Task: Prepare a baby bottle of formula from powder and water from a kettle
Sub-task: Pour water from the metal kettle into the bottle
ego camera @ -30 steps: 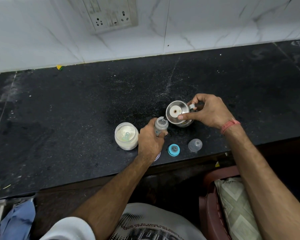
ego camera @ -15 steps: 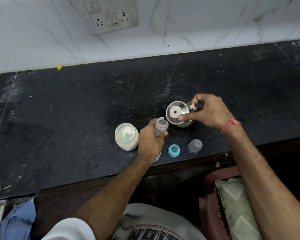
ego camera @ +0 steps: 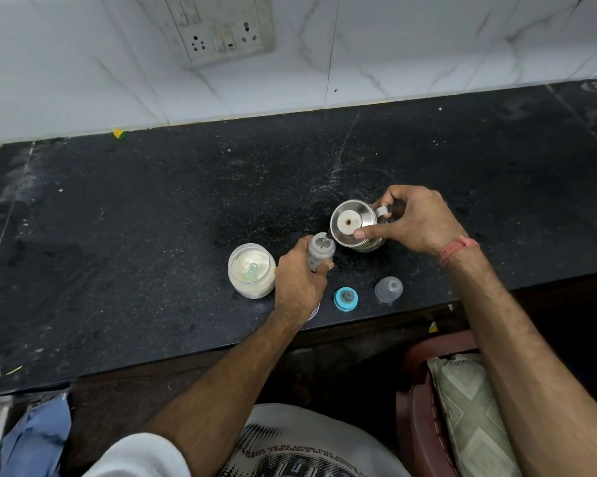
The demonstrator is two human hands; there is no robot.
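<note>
My left hand (ego camera: 298,282) grips the clear baby bottle (ego camera: 321,250), which stands open-topped on the black counter. My right hand (ego camera: 412,220) holds the small steel kettle (ego camera: 353,225) by its handle, forefinger pressed on the lid. The kettle is tilted left with its spout over the bottle's mouth, and a thin stream of water falls into the bottle. An open jar of white formula powder (ego camera: 252,271) with a pale green scoop inside stands left of my left hand. The blue teat ring (ego camera: 346,298) and clear bottle cap (ego camera: 389,289) lie near the counter's front edge.
The black counter (ego camera: 152,235) runs left and right, its front edge just behind the teat ring. A white tiled wall with a socket plate (ego camera: 221,29) is behind. A maroon chair with a cushion (ego camera: 462,407) stands at lower right. Blue cloth (ego camera: 35,438) lies at lower left.
The kettle has tipped slightly further toward the bottle. Both hands keep their hold and stay in place.
</note>
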